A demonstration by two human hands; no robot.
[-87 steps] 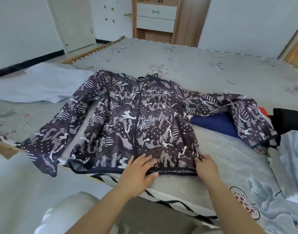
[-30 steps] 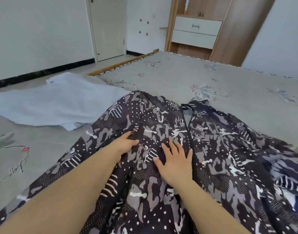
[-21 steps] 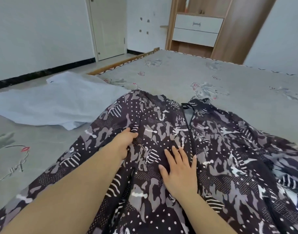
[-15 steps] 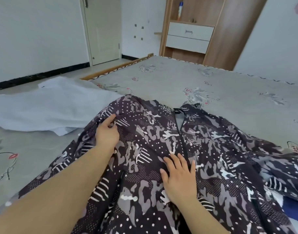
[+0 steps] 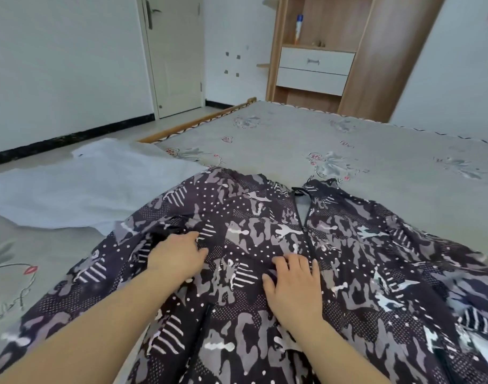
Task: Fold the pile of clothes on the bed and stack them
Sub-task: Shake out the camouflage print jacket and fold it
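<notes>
A dark camouflage-print jacket (image 5: 348, 259) lies spread front-up on the grey floral bed (image 5: 292, 139), zip down its middle and collar toward the far side. My left hand (image 5: 176, 253) rests on the jacket's left chest near the shoulder, fingers pointing right. My right hand (image 5: 292, 286) lies flat on the fabric just left of the zip, fingers spread. Neither hand grips cloth that I can see. The jacket's right sleeve runs off toward the lower right edge.
A pale blue-white sheet (image 5: 79, 187) lies crumpled on the bed's left side. A wooden wardrobe with white drawers (image 5: 314, 67) stands beyond the bed, and a white door (image 5: 176, 54) is at the back left. The wooden bed rail (image 5: 198, 123) edges the far left.
Both hands went from the jacket's hem up to its chest as my view closed in. In the last half second my left hand slid from the shoulder seam inward; my right hand hardly moved.
</notes>
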